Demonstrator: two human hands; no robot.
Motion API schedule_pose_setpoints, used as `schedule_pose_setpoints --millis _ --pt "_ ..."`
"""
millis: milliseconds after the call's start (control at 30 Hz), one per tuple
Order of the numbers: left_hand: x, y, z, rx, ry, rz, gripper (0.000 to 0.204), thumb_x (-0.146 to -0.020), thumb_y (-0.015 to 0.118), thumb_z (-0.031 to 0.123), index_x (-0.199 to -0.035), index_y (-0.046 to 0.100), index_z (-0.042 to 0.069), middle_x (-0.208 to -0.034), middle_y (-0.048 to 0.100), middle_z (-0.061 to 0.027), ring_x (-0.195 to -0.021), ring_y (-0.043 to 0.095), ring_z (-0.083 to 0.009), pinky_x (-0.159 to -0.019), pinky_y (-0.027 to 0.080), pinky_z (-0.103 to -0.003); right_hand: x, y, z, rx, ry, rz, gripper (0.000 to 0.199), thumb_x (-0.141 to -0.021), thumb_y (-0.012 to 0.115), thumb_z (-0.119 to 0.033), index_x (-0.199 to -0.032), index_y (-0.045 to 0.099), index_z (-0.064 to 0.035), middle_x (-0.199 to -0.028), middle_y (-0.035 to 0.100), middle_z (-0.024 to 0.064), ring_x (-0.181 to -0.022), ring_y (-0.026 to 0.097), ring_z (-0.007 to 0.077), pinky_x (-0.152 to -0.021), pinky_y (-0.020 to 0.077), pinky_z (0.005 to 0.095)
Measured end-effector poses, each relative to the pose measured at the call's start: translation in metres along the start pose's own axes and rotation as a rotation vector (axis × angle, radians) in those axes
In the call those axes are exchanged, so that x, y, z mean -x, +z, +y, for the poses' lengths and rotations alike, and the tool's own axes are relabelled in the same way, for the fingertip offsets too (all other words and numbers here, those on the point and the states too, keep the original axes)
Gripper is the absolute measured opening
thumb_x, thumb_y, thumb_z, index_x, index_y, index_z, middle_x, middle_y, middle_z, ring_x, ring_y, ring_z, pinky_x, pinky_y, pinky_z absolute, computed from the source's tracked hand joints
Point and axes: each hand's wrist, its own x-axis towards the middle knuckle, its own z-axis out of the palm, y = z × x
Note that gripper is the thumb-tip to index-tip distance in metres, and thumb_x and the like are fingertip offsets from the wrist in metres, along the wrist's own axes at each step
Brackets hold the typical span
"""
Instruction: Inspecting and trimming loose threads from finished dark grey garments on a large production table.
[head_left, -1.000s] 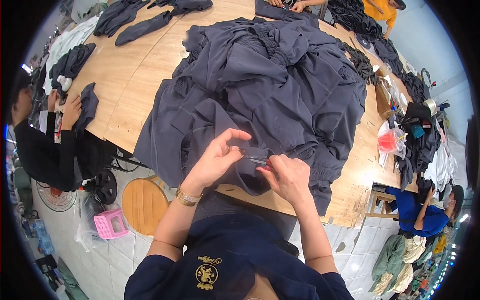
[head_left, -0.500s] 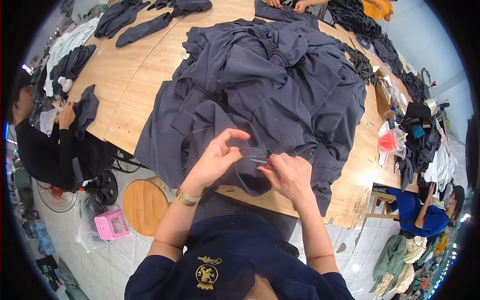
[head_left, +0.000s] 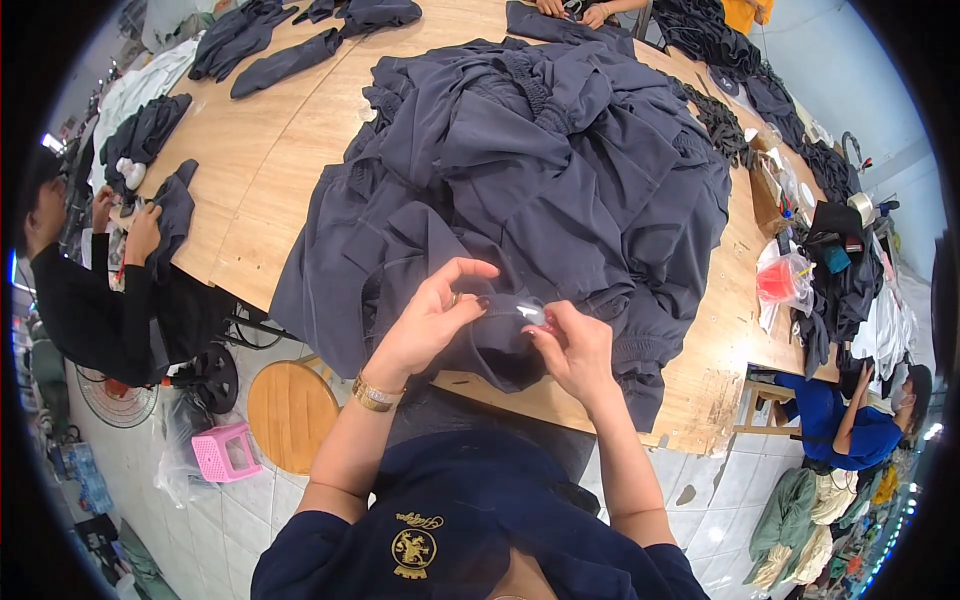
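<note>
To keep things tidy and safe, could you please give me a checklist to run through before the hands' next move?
1. Left hand at the heaped dark grey fabric garments: ok.
2. Right hand pinching the small shiny object: ok.
3. Object's identity: cannot tell; glare and fingers obscure it.
4. Garments lying smooth: not ok; bunched and creased.
5. Red drink in clear plastic apart from the heap: ok; right side of the pale wooden tabletop.

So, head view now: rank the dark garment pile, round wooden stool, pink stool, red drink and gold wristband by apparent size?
1. Dark garment pile
2. Round wooden stool
3. Pink stool and red drink: too close to rank
4. Gold wristband
</note>
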Motion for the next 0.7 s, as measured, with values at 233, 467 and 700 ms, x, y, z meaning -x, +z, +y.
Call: schedule_pose_setpoints --millis 233,467,700 --pt "0.001 0.001 -0.005 0.063 0.017 0.045 0.030 -0.090 0.048 -0.002 -0.119 0.044 0.001 -0.092 0.063 -0.0050 -0.081 0.060 -0.0052 -0.073 0.049 -0.018 0.005 0.014 -0.008 -0.642 0.354 0.147 0.026 -0.078 0.072 -0.014 -0.091 0.053 -0.0012 -0.064 0.047 -0.0040 -0.054 0.036 0.0028 -0.048 0.0310 0.0174" --pt "0.004 0.027 -0.015 0.084 0.077 0.138 0.030 -0.091 0.054 0.006 -0.119 0.048 -0.001 -0.087 0.060 0.0003 -0.076 0.053 -0.0011 -0.066 0.041 -0.014 0.012 0.032 -0.024 -0.395 0.284 0.236 0.029 -0.073 0.076 -0.009 -0.093 0.056 -0.0026 -0.067 0.056 -0.0004 -0.058 0.046 0.0019 -0.051 0.0390 0.0173" --pt "0.011 0.031 -0.043 0.014 -0.006 0.065 0.025 -0.090 0.050 -0.002 -0.114 0.055 -0.004 -0.099 0.063 -0.0034 -0.088 0.057 -0.0047 -0.084 0.044 -0.018 0.033 0.024 -0.013 -0.480 0.457 0.261 0.010 -0.086 0.062 -0.006 -0.092 0.057 -0.0003 -0.069 0.055 -0.0051 -0.062 0.045 0.0013 -0.054 0.0369 0.0164"
